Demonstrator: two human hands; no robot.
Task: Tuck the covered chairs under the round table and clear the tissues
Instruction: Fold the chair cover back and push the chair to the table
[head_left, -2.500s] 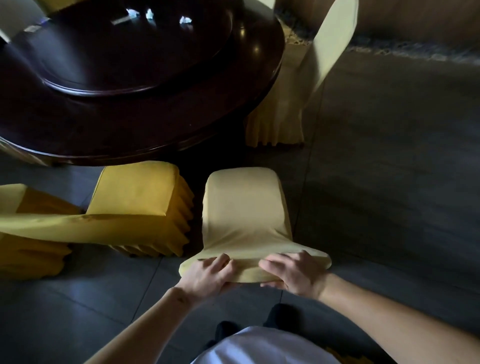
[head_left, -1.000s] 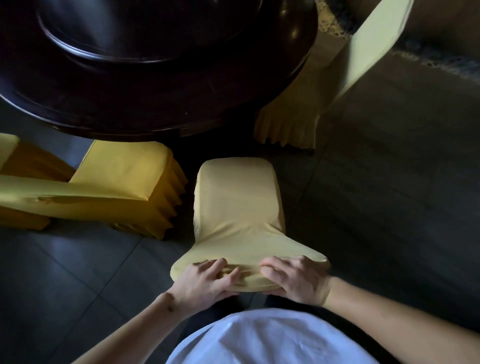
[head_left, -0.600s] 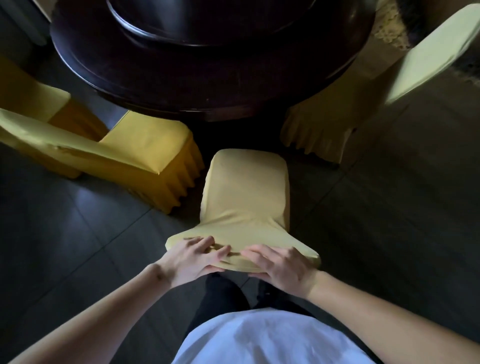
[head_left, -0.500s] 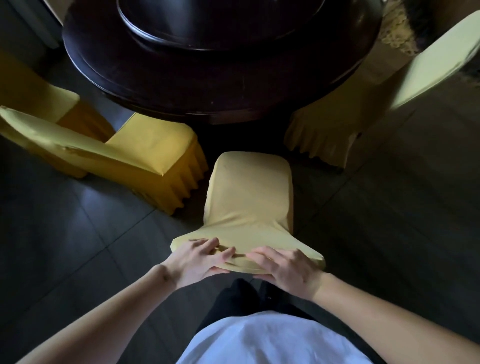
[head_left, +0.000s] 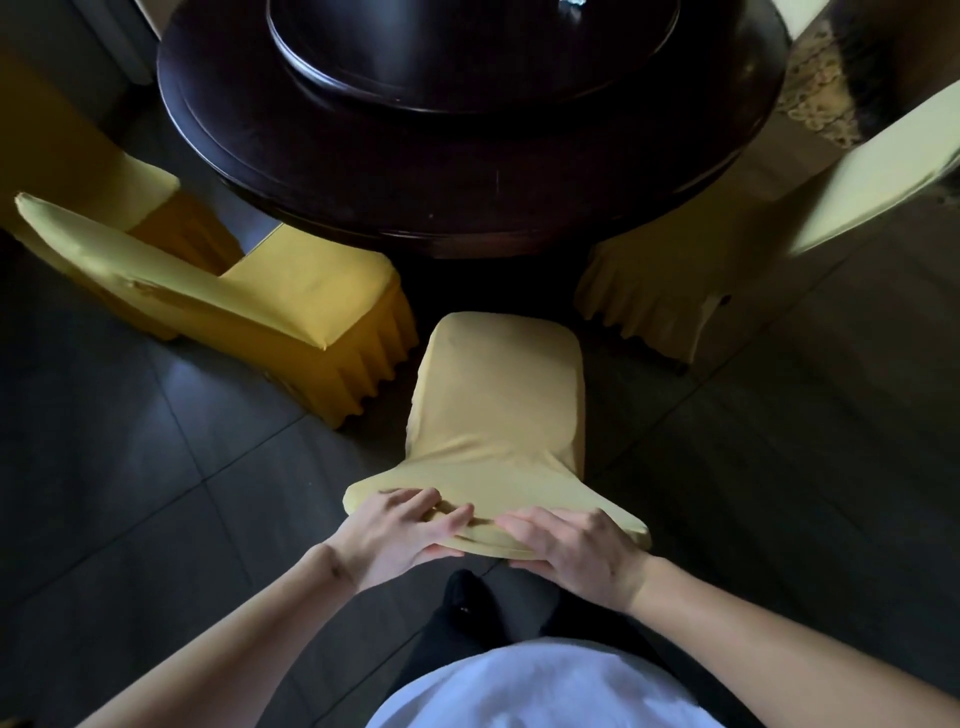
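A chair in a pale yellow cover (head_left: 496, 410) stands right in front of me, its seat pointing toward the dark round table (head_left: 467, 171). My left hand (head_left: 400, 535) and my right hand (head_left: 571, 551) both grip the top edge of its backrest, fingers over the front and thumbs behind. The seat's front edge lies just short of the table rim. A bit of white tissue (head_left: 571, 2) shows on the turntable at the top edge.
A deeper yellow covered chair (head_left: 291, 306) stands to the left, angled at the table, with another (head_left: 62, 171) behind it. A pale covered chair (head_left: 727, 260) stands to the right. Dark floor tiles (head_left: 779, 467) lie around; my dark-trousered legs (head_left: 467, 623) are behind the chair.
The table has come to lie straight ahead of the chair and closer in view. Both hands have kept their grip on the backrest top.
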